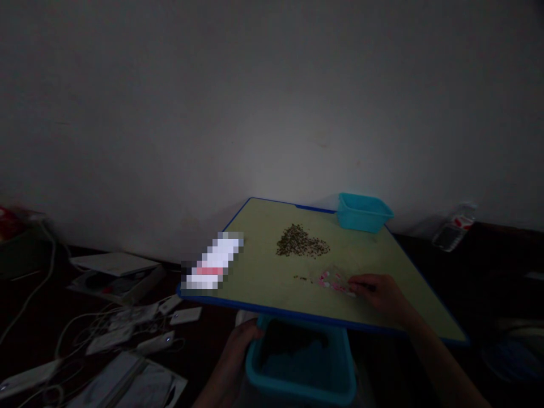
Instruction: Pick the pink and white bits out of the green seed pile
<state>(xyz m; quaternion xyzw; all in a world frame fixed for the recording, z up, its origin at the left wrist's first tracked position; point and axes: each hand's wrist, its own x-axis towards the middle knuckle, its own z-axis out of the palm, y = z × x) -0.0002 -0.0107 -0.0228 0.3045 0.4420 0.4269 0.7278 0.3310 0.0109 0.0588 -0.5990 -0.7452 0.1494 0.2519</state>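
My left hand [244, 335] is closed on the left rim of a blue plastic tub [300, 384], which sits below the table's front edge. Dark material [291, 340] lies inside this tub, too dim to make out. On the right, my right hand [378, 292] pinches the edge of a clear plastic piece with pink and white print [334, 280], possibly a small bag, low over the tabletop. A heap of small brown grains or seeds [300, 242] is spread on the pale table [255, 277] behind it. A few stray grains [301, 277] lie left of the plastic.
A second blue tub [364, 214] stands at the table's back right corner. A pixelated bright phone-like object [215, 263] lies at the left edge. Cables and power strips [155, 341] cover the floor at left. A plastic bottle [457, 226] stands right, by the wall.
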